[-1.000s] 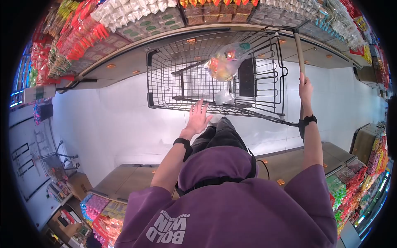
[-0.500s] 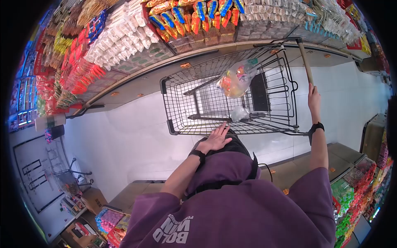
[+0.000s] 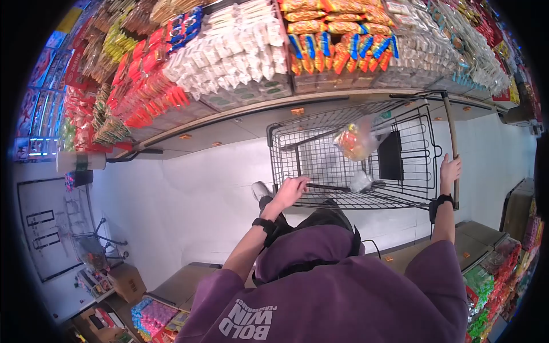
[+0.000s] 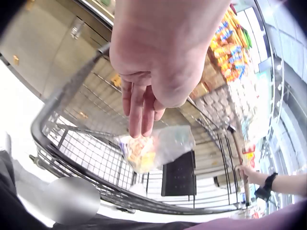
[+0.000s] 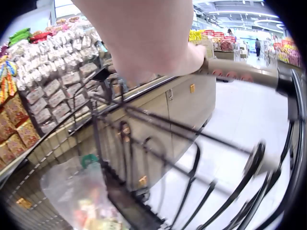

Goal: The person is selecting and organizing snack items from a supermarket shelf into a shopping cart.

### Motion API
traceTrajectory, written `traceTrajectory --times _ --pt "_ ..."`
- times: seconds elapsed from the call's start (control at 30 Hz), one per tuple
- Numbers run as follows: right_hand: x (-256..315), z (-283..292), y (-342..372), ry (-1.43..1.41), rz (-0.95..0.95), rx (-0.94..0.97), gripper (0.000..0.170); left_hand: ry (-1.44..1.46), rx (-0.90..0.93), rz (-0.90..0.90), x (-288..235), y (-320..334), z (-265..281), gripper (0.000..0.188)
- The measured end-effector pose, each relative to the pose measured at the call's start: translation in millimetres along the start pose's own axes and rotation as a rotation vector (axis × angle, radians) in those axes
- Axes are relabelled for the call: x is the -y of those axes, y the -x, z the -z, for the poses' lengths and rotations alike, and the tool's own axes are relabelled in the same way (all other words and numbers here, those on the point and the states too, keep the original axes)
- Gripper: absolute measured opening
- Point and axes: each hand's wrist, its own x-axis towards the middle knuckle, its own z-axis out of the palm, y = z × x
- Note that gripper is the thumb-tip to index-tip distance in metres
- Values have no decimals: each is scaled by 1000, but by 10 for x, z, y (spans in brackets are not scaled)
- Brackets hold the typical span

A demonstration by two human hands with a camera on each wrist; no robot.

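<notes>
Nearer and farther right in our head view than half a second ago, our shopping cart (image 3: 391,163) carries a clear bag (image 3: 354,144) right of and beyond our left hand (image 3: 290,192), whose loosely extended fingers lie close together over the near-left corner; whether they touch it, we cannot tell. Our right hand (image 3: 450,168) is clamped on the handle (image 3: 450,128).

Pale floor (image 3: 200,194) gleaming under us | brown cabinets (image 5: 187,103) lining both sides | bright packets (image 3: 229,57) heaped above | ceiling lights (image 5: 237,13) blazing white!
</notes>
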Motion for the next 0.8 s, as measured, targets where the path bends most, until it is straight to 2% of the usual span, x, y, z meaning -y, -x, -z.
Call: traceTrajectory --times 0.07,0.13,0.2,0.23,0.27,0.3,0.33,0.37,0.4,0.43,0.47,0.5,0.57,0.6,0.67,0.73,0.77,0.8 --pt "401 57 577 -212 28 -65 53 0 -121 -69 408 212 446 25" --pt "840 266 1338 -396 74 -53 53 -111 -219 -76 1118 485 875 28" --pt "1323 471 2248 -522 190 192 52 -114 -228 113 1812 913 1247 27" --pt "1542 592 2689 -543 258 362 51 -41 -275 189 2428 1192 1347 23" --pt "1741 703 3095 -544 336 548 51 -153 -273 295 3047 1509 1422 21" --pt "1930 814 3453 -520 422 726 50 11 -318 378 3408 1934 1514 19" --pt "2081 902 3763 -480 525 845 50 113 -357 631 3550 2325 1620 20" --pt "2184 974 4043 -451 614 892 50 233 -387 762 3864 2738 1658 20" --pt "2295 1053 4289 -422 701 942 50 233 -376 864 4069 3096 1715 20" --pt "2438 1169 4427 -368 688 999 50 111 -262 883 4279 3453 1777 20" --pt "2607 1283 4513 -318 675 1054 50 -11 -151 897 4405 3661 1844 21" --pt "2740 1359 4587 -268 662 1111 50 58 -187 925 4314 3731 1911 21" --pt "2889 1409 4764 -279 699 1057 47 186 -250 990 3896 3945 2049 21" --pt "2918 1413 4849 -287 714 1026 45 190 -232 950 3928 3954 2060 21" --pt "2888 1302 4985 -329 702 984 43 192 -204 859 4103 3843 2118 22" --pt "2913 1404 5018 -388 693 914 42 106 -147 810 3804 3462 2286 22" --pt "2899 1397 5072 -422 659 870 43 -23 -95 726 3702 3237 2363 24" --pt "2932 1407 5103 -421 657 835 43 -58 -49 731 3622 2962 2474 25"
